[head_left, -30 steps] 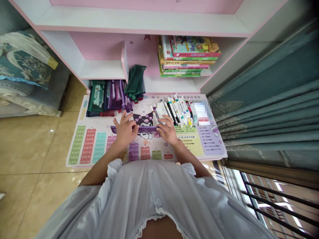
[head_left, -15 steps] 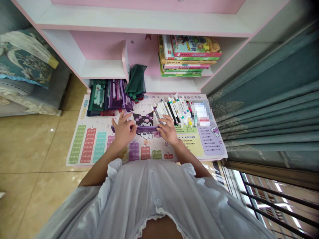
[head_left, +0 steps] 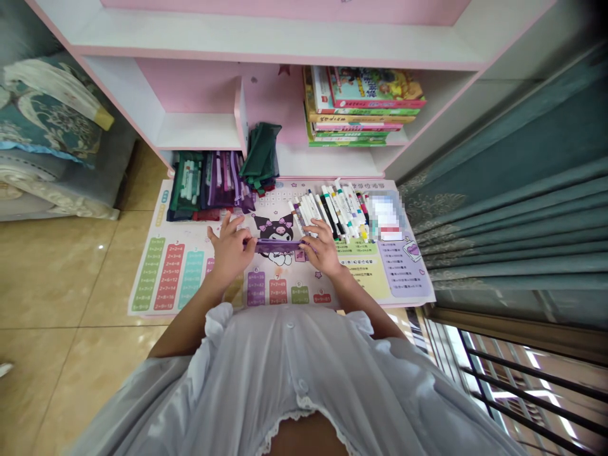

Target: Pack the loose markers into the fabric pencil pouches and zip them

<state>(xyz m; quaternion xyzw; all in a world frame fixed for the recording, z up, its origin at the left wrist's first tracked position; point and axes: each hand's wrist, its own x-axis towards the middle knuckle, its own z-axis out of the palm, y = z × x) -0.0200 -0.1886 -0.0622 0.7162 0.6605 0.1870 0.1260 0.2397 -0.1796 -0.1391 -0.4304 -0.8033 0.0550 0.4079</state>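
A purple mesh zip pouch (head_left: 278, 245) is stretched level between my two hands, over the cartoon figure on the desk mat. My left hand (head_left: 232, 248) pinches its left end between thumb and index finger, with the other fingers raised. At the right end, my right hand (head_left: 322, 246) has thumb and fingers closed on the pouch's edge. Just beyond my right hand lies a row of white-barrelled marker pens (head_left: 332, 212), a few of them dark. Whether anything is inside the pouch I cannot tell.
Filled mesh pouches (head_left: 213, 180) lie at the desk's back left, beside a stack of green mesh pouches (head_left: 260, 155). Books (head_left: 361, 114) are piled on the pink and white shelf (head_left: 280, 41). A blurred-out object (head_left: 387, 215) sits right of the pens, near the curtain (head_left: 498, 171).
My left hand has shifted slightly left along the pouch, and the pouch's left end no longer sticks out past it. My right hand stays in nearly the same place.
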